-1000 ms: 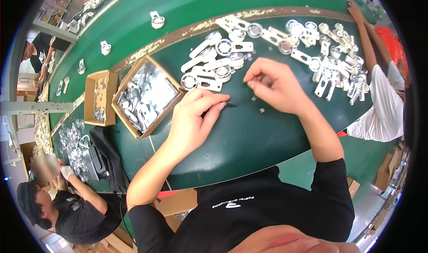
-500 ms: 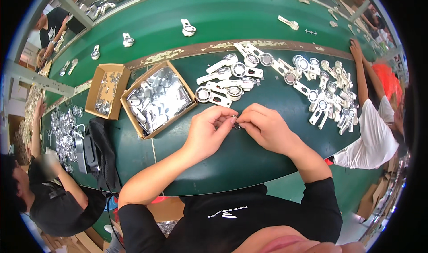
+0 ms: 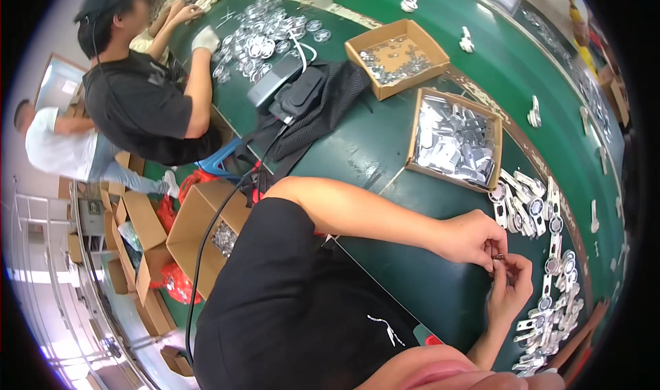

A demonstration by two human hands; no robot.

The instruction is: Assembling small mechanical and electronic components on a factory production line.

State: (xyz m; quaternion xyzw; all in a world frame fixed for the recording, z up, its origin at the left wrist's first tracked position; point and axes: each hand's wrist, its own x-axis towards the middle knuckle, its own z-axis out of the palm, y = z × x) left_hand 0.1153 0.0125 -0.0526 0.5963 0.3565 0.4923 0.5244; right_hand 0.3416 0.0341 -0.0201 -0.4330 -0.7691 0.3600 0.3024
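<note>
My left hand (image 3: 473, 237) and my right hand (image 3: 510, 285) meet above the green table, at the right of the view. Their fingertips pinch a small dark piece (image 3: 498, 257) between them; it is too small and too covered to name. Just beyond the fingers lies a cluster of white handle-shaped parts with round ring ends (image 3: 528, 203). More of these white parts (image 3: 550, 314) are heaped to the right of my right hand. A cardboard box (image 3: 414, 132) of shiny metal plates (image 3: 454, 139) stands on the far side of my left forearm.
Behind that box is a shallower carton (image 3: 412, 83) with small metal bits. Left of it lie a black mesh bag (image 3: 333, 98), a grey device (image 3: 276, 81) and a heap of clear discs (image 3: 261, 43). A co-worker in black (image 3: 141, 101) sits there. White parts dot the green belt (image 3: 509, 53).
The view has swung to the left, so my hands now appear further right and the co-worker shows more fully. Both hands stay together on the small piece.
</note>
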